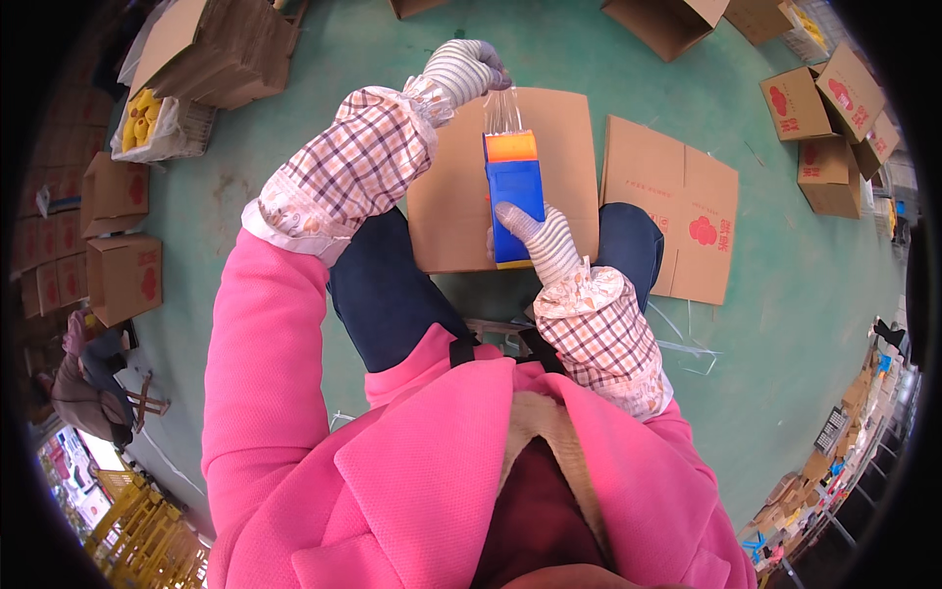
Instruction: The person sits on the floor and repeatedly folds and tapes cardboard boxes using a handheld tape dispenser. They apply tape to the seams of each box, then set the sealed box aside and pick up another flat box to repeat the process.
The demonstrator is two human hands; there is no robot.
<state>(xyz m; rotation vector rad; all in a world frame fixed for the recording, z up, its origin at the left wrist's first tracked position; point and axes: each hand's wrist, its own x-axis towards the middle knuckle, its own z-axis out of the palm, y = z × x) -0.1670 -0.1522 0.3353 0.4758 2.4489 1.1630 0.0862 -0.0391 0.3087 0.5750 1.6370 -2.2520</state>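
A flat brown cardboard carton [451, 187] lies in front of my knees. Above it my right hand [542, 236], in a striped glove, grips the lower part of a long blue box with an orange end [517, 182]. The thumb lies across its face; the other fingers are mostly hidden behind it. From the orange end, clear shiny plastic film [503, 110] stretches up to my left hand [463, 71]. That hand, gloved alike, is closed with its fingertips pinching the film.
A second flattened carton [667, 211] lies on the green floor to the right, with loose clear strips [697, 353] nearby. Stacked cardboard [221, 49] and a white basket of yellow things [162, 128] stand at far left. Open cartons [834, 123] sit at far right. Another person [93, 383] is at the left edge.
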